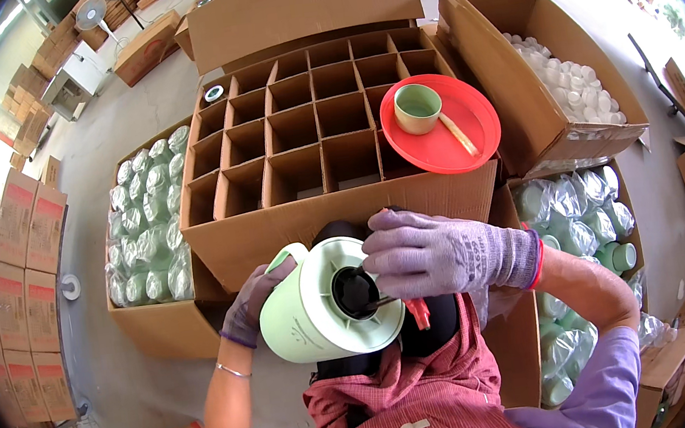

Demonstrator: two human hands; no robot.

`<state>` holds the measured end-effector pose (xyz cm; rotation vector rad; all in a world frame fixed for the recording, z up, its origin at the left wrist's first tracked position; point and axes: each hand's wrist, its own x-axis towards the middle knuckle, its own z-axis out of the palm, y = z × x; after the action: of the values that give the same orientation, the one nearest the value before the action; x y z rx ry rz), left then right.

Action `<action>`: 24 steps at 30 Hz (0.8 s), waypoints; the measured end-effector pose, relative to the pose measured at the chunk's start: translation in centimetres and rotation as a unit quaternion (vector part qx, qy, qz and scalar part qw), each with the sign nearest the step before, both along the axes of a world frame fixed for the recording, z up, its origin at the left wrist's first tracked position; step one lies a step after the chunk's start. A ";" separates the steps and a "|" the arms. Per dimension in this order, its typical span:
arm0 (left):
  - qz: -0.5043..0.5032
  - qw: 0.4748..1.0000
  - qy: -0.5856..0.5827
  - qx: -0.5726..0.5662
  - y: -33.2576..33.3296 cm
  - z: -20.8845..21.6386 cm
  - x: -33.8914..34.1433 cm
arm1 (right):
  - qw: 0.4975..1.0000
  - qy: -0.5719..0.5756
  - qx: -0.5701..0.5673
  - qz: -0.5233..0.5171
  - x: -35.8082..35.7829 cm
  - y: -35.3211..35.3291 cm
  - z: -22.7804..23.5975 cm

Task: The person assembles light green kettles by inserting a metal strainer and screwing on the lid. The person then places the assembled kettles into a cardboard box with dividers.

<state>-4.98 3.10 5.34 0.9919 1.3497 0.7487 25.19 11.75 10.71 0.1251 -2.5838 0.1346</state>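
A pale green jug (pixel 295 326) with a side handle lies tilted above my lap. One round end faces up, with a white ring around a dark round centre (pixel 355 291). My left hand (pixel 257 300), in a grey-purple glove, is closed on the jug's handle side. My gloved right hand (pixel 416 252) is closed beside the round end, its fingers bent over the edge. A thin dark piece shows below those fingers, but what they hold is mostly hidden. Just under the right hand is a small red item (pixel 419 313) of unclear kind.
Ahead stands a divided cardboard box (pixel 332 202); a red plate (pixel 480 116) on its right corner holds a green cup (pixel 418 109) with a brush-like handle. Boxes of plastic-wrapped green jugs (pixel 141 213) flank me. A box (pixel 517 107) of translucent white pieces stands at right.
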 end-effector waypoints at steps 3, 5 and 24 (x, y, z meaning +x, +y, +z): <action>-0.028 0.999 -0.030 -0.023 0.3 -0.6 -0.2 | 0.997 -0.004 0.064 0.045 -0.2 -0.8 0.1; -0.037 0.997 -0.041 -0.058 0.3 -1.0 -1.1 | 0.998 -0.002 0.046 0.034 -0.5 -1.9 0.2; -0.134 0.872 0.407 0.235 -8.0 5.7 5.5 | 0.909 -0.097 -0.175 -0.365 2.2 1.1 -1.3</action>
<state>0.52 -4.88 11.09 1.9972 1.7107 0.4498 27.39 12.87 9.45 -1.0190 -2.5625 0.3352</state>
